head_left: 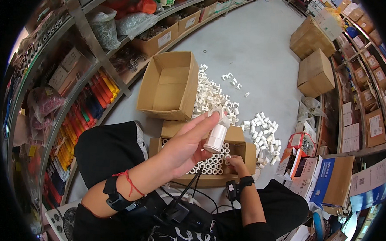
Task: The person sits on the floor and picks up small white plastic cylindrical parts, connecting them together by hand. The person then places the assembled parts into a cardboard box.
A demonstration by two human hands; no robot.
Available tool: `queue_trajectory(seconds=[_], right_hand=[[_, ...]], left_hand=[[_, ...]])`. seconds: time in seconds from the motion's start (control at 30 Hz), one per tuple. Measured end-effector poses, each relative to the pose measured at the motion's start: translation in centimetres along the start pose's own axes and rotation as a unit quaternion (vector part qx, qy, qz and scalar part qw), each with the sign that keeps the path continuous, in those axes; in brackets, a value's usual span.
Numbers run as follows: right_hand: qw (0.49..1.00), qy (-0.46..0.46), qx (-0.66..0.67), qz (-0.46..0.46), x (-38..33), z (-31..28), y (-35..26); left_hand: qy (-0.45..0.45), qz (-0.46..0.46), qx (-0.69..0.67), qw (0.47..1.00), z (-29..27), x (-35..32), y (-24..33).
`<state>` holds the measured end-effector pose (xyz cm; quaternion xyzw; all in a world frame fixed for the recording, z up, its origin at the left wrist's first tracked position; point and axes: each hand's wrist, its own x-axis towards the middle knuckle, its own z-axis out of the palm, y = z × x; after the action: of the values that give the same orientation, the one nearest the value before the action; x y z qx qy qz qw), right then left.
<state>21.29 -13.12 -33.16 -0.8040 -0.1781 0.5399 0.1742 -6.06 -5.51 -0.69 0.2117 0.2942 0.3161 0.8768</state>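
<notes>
My left hand point(184, 149) is raised above an open cardboard box point(250, 158), closed around several white plastic pipe fittings point(216, 137). Inside that box, white pipe couplings point(208, 167) stand on end in tight rows, their round openings facing up. My right hand point(239, 165) reaches into the box's right side, its fingertips pinched on a white coupling point(228, 157) at the end of a row. My left hand and the fittings in it hide part of the rows.
An open cardboard box point(166, 83) stands beyond, at left. White pipe clips point(211, 95) are heaped beside it, and loose couplings point(265, 133) lie on the floor at right. Shelves point(87, 36) flank both sides. Black cables point(195, 186) cross before my lap.
</notes>
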Motion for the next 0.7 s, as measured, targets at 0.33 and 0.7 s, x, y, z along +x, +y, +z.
queue_trajectory(seconds=[0.33,0.7], right_hand=[[0.994,-0.021,0.101,-0.021,1.2,0.8,2.9],[0.994,0.093,0.002,-0.060,2.4,1.6,2.8]], left_hand=[[0.032,-0.017,0.008,0.999,-0.3,0.8,-0.2],[0.042,-0.032,0.018,0.998,-0.1,1.4,-0.6]])
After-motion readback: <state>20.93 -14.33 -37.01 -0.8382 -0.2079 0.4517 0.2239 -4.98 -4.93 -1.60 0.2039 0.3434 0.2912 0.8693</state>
